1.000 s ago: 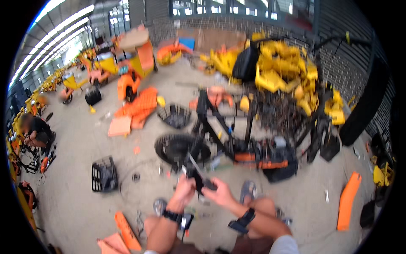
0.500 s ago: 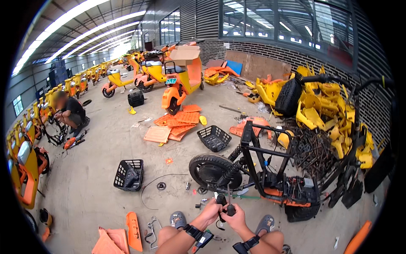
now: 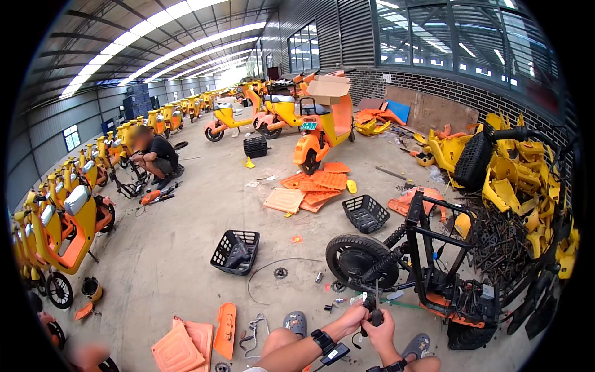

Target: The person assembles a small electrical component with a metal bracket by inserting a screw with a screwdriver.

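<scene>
My left hand (image 3: 353, 317) is closed around a small black part (image 3: 369, 302) with a thin dark cable hanging below it; its exact kind is too small to tell. Close against it, my right hand (image 3: 382, 330) grips a screwdriver (image 3: 376, 317) by its dark handle, the thin metal shaft pointing upward. Both hands meet in front of my knees, just short of a stripped black scooter frame (image 3: 416, 248). The frame lies with its rear wheel (image 3: 359, 260) to the left and wiring exposed on the right. Whether the screwdriver tip touches anything cannot be made out.
Black baskets (image 3: 218, 263) (image 3: 366, 214) and orange panels (image 3: 180, 348) lie on the concrete floor. A sprocket (image 3: 281, 273) sits by a curved cable. Yellow shells (image 3: 514, 180) are heaped at the right. At left, a person (image 3: 158, 155) crouches near rows of scooters (image 3: 77, 211).
The view has swung left, so the scene sits farther right in the picture. My hands stay together, still holding the black part and the screwdriver.
</scene>
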{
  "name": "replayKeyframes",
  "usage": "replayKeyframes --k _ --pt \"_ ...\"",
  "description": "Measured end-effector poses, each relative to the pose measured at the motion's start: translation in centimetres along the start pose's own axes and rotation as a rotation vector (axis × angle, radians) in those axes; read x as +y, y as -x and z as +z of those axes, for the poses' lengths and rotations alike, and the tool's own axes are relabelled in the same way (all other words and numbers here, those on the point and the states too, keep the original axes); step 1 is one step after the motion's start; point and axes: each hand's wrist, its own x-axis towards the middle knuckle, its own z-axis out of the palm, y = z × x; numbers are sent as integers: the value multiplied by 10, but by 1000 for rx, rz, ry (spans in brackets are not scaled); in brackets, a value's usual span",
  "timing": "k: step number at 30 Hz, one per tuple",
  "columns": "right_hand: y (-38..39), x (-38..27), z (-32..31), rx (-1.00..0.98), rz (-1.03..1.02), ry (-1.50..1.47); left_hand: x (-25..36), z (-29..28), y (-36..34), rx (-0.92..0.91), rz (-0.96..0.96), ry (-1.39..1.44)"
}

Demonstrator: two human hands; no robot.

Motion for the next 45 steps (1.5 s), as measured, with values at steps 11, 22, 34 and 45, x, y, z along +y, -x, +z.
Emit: replayKeyframes --k 11,22,34,45 --pt "1 -7 -17 -127 147 -453 36 23 32 -210 21 69" --pt "-11 -4 -54 25 298 -375 51 31 42 -375 -133 -122" --pt "-3 -1 -66 -77 431 -422 40 18 32 -381 -189 -157" --pt "1 -7 -72 -47 442 -496 41 23 39 -386 -116 -208"
